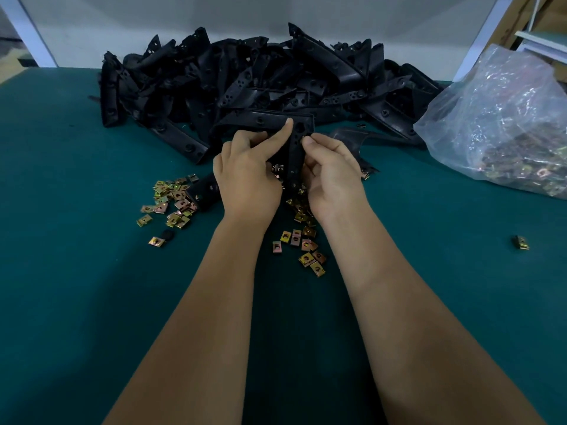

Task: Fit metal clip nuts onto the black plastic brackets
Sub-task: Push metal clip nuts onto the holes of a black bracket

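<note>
Bracket (295,148): black plastic strip, a row of round holes along its length, held near-upright between both hands above the green table (76,271). Left hand (248,176) grips its left edge, fingers curled, index finger stretched up along the face; right hand (333,173) grips the right edge, thumb and fingertips pinching near the top hole. Brass-coloured clip nuts (302,240) lie loose beneath and left of the hands; bracket pile (245,84) just beyond.
</note>
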The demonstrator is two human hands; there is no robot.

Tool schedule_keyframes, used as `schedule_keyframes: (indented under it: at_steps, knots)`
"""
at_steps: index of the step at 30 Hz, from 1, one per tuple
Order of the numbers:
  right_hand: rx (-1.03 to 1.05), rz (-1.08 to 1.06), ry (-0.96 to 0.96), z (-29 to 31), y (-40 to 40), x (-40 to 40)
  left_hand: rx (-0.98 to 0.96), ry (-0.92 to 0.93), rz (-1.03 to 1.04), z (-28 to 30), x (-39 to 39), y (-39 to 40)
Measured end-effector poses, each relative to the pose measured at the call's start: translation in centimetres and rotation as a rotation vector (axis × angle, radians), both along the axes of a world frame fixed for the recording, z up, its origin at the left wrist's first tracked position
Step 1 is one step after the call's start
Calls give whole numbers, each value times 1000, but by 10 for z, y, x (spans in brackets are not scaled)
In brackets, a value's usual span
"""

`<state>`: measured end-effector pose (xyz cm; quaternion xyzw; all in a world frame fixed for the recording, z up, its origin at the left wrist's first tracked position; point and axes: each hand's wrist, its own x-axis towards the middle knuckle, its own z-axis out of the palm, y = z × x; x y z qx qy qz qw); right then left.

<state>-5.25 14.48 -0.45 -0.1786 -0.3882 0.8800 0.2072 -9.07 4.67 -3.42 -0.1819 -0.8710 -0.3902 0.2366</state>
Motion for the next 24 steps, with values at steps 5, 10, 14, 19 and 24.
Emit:
schedule_keyframes:
  at_steps: [5, 10, 14, 19, 24]
  knots:
    - [89, 25, 23, 1, 5, 2, 3, 2, -22, 1, 1, -2]
    - [222, 61, 0, 4, 12, 3, -24, 12, -48, 2, 4, -3]
    - [280, 78, -7, 5, 16, 2, -26, 6, -50, 2, 6, -4]
    - [229, 37, 10, 4, 12, 1, -37, -48, -146, 7, 3, -10]
    - [363, -80, 9, -1, 8, 1, -197, -92, -92, 10, 0, -20]
